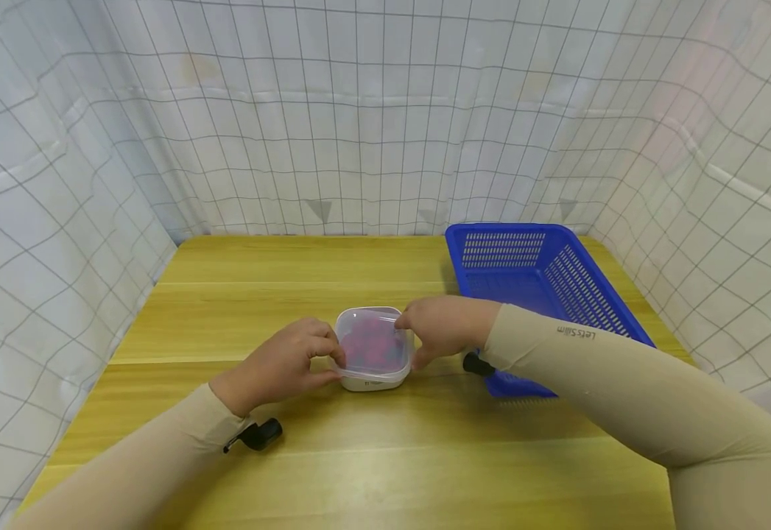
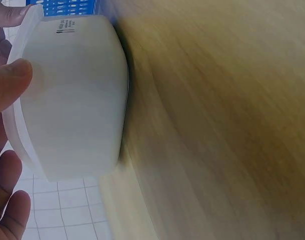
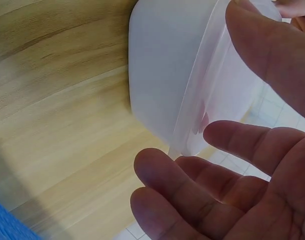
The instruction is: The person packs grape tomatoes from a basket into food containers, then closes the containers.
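A white plastic food container [image 1: 373, 384] stands upright on the wooden table, with small dark print on its front wall. Over its top lies a translucent lid [image 1: 368, 346], and something pink shows through it. At the lid's left edge, my left hand [image 1: 292, 361] pinches the rim, its thumb [image 2: 15, 80] at the front and fingers over the top. On the opposite side my right hand [image 1: 448, 324] grips the lid's edge between thumb [image 3: 262, 45] and index finger. Its other fingers [image 3: 177, 195] are loosely bent beside the container [image 3: 160, 65].
A blue slatted plastic basket [image 1: 507, 283] stands at the right of the table, partly behind my right forearm. White grid-patterned curtains [image 1: 385, 132] enclose the wooden table [image 1: 385, 464] at the back and sides. Small black devices [image 1: 262, 434] are worn at both wrists.
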`<state>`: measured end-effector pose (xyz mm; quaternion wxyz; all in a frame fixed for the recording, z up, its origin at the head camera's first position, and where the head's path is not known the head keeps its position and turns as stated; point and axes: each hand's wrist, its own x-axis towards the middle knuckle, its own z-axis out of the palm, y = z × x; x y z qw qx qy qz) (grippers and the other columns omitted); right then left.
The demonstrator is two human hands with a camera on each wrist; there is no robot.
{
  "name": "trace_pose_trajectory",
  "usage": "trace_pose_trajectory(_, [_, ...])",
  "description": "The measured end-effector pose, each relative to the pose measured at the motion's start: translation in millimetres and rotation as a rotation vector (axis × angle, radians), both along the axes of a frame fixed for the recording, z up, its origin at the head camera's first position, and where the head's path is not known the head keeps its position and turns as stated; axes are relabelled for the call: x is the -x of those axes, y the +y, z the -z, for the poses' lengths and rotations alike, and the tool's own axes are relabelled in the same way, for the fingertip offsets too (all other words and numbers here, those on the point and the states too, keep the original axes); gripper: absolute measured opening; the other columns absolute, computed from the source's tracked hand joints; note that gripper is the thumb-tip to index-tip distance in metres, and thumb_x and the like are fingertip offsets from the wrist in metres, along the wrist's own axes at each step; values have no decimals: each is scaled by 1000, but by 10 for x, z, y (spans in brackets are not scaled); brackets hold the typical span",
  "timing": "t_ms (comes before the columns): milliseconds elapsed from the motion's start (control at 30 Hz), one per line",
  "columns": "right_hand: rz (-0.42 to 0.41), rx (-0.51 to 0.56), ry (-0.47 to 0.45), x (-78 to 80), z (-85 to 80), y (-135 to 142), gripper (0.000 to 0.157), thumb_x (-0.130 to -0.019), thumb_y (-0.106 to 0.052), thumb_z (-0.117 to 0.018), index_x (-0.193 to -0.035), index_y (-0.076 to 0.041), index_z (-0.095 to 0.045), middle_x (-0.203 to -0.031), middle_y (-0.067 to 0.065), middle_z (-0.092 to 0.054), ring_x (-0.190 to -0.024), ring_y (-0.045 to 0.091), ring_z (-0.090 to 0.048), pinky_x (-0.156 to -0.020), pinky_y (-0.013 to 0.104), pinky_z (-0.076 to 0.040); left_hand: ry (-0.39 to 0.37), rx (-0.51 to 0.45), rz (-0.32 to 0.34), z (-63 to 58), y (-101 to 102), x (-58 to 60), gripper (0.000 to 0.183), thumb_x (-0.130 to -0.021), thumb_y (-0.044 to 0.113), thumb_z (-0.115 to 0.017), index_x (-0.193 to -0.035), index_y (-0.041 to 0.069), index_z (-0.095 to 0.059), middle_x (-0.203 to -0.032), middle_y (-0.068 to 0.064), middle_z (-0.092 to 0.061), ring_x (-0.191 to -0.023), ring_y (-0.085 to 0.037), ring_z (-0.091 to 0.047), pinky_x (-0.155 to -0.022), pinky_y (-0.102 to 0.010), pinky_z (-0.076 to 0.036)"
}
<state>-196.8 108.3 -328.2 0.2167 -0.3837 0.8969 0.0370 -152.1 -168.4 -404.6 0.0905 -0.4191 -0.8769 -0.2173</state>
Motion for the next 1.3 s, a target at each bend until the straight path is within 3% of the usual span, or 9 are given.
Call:
trace_pose_trajectory(200, [-3, 7, 0, -2, -8, 10, 64, -91, -37, -83, -144, -7, -63, -139, 14, -66, -129, 28, -63, -115, 43, -48, 9, -19, -15, 0, -33, 36, 19, -80, 18, -94, -90, 22, -78, -95, 11, -68, -94, -12, -65, -84, -36, -57])
trace_pose_trajectory(433, [11, 5, -27, 3, -41, 37, 65, -95, -35, -80, -149, -6, -59, -143, 14, -65, -135, 28, -60, -118, 44, -46, 4, 5, -79, -5, -106, 95, 17, -83, 13, -90, -97, 17, -81, -96, 7, -68, -92, -15, -66, -82, -36, -58])
trace_pose_trajectory(633, [17, -5, -56, -11, -49, 17, 58, -97, -31, -77, -146, -5, -61, -127, 10, -73, -119, 24, -66, -108, 42, -53, -15, 26, -146, -13, -125, 127, 20, -87, 10, -82, -107, 13, -81, -106, 2, -71, -101, -20, -68, -91, -43, -59])
trace_pose_trajectory(767, [-8, -14, -67, -26, -47, -14, 49, -98, -30, -76, -140, -6, -67, -114, 6, -74, -106, 20, -66, -101, 39, -55, -34, 31, -169, -8, -100, 134, 21, -92, 17, -77, -112, 12, -80, -116, -2, -72, -109, -24, -68, -97, -47, -58])
trace_pose_trajectory(900, [-26, 13, -66, -27, -53, -24, 43, -96, -29, -77, -133, -8, -71, -105, 2, -72, -98, 18, -65, -95, 37, -56, -77, 43, -196, 3, -46, 137, 34, -93, 35, -80, -117, 12, -78, -125, -7, -71, -117, -30, -66, -104, -52, -54])
trace_pose_trajectory(1000, [-18, 56, -34, -9, -62, -26, 48, -95, -32, -79, -137, -9, -69, -117, 4, -73, -108, 20, -67, -101, 38, -56, -122, 50, -215, 8, -12, 136, 48, -88, 48, -84, -120, 13, -76, -132, -9, -68, -123, -33, -64, -108, -54, -52])
trace_pose_trajectory(1100, [-10, 88, 9, 29, -53, -39, 66, -93, -37, -82, -147, -8, -60, -138, 10, -65, -124, 25, -64, -111, 42, -52, -165, 53, -223, 3, 2, 132, 57, -86, 53, -84, -124, 12, -74, -139, -12, -65, -128, -35, -62, -109, -55, -52])
trace_pose_trajectory(1300, [-14, 29, 40, 142, 10, -77, 96, -89, -48, -84, -162, -5, -39, -159, 15, -47, -143, 30, -53, -121, 44, -44, -274, 60, -206, -37, 9, 151, 78, -81, 55, -88, -140, 9, -65, -153, -14, -53, -138, -36, -56, -111, -54, -51])
